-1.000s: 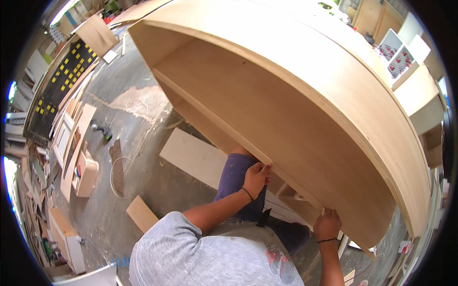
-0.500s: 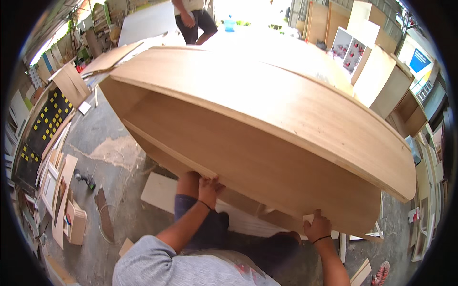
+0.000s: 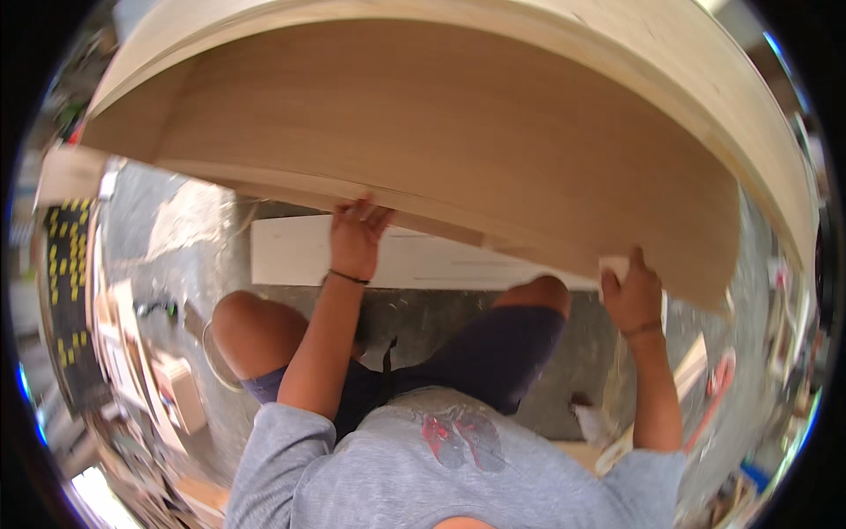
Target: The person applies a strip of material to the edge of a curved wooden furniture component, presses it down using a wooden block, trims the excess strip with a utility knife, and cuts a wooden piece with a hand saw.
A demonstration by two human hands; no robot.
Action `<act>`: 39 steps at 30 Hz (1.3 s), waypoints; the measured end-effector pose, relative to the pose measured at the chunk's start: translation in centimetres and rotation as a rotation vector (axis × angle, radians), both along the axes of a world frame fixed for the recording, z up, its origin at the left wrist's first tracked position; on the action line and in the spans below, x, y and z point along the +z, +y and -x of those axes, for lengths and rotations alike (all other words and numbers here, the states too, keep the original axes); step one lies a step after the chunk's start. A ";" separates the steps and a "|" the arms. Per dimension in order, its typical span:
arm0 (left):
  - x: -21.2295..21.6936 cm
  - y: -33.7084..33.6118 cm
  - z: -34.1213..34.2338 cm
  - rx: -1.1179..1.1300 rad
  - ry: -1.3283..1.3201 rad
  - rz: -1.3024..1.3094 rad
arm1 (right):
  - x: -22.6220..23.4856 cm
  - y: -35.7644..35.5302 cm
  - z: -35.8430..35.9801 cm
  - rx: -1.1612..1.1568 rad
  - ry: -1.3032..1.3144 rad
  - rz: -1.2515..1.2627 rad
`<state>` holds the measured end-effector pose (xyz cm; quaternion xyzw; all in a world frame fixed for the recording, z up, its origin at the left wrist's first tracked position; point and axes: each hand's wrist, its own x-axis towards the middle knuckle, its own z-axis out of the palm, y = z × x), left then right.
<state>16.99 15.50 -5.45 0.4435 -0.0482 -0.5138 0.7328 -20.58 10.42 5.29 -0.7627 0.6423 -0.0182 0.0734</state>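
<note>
A large, open-sided wooden cabinet [image 3: 458, 123] with a light brown veneer spans the upper part of the view in front of me. My left hand [image 3: 355, 242] has its fingers bent over the cabinet's near lower edge, and the thumb is hard to see. Farther right, my right hand [image 3: 636, 298] pinches a small pale flat piece [image 3: 612, 266] between thumb and forefinger, close against the lower edge of the panel. Its material cannot be made out. Beneath the cabinet, a long whitish board [image 3: 300, 251] lies on the floor, partly covered by the cabinet's edge.
Grey concrete floor [image 3: 414, 322] shows between my bent knees. On the left are a dark panel with yellow squares [image 3: 69, 291], a small wooden box [image 3: 176, 392] and a blurred power drill [image 3: 159, 309]. Wood scraps [image 3: 691, 366] lie at the right.
My view has tipped downward, so the cabinet and both hands stand higher in the picture. The person in the background has left the view. Both hands remain at the cabinet's lower edge.
</note>
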 end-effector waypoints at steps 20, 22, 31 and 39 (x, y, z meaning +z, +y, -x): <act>0.5 -0.3 -7.3 -0.329 0.214 0.220 | 0.9 1.7 -19.2 -0.368 0.226 -0.064; -0.1 -0.2 -7.7 -0.339 0.276 0.267 | 0.9 1.7 -20.8 -0.375 0.280 -0.081; 0.1 0.0 -11.4 -0.468 0.375 0.245 | 1.2 2.4 -29.0 -0.277 0.264 -0.099; -0.5 -0.2 -12.6 -0.537 0.391 0.216 | 0.4 2.9 -37.3 -0.140 0.047 -0.060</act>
